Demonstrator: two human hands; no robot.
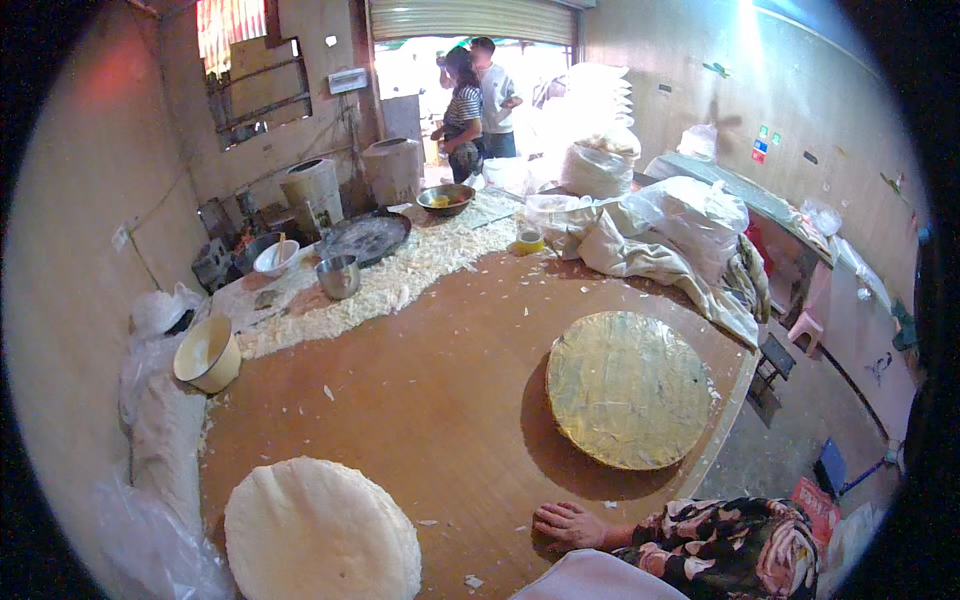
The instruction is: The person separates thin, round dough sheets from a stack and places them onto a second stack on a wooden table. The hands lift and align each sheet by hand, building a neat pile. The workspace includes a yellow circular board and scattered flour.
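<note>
My right hand (571, 526) rests palm down on the brown tabletop (420, 420) near its front edge, fingers pointing left, with nothing seen in it. Its arm wears a dark floral sleeve. My left hand is out of view. Above my right hand lies a large round disc (630, 390) with a wrinkled, yellowish wrapped surface, its edge casting a shadow on the table. At the lower left sits a stack of pale, round, thin sheets, apparently dough or flatbread (322, 532). A pale cloth (596, 581) shows at the bottom edge, below my hand.
Whitish flakes line the table's far side, with a cream enamel basin (206, 354), metal pot (338, 277), white bowl (276, 259), black round pan (367, 236) and metal bowl (445, 200). A tape roll (529, 241) sits near plastic bags (686, 217). Two people (480, 105) stand by the doorway.
</note>
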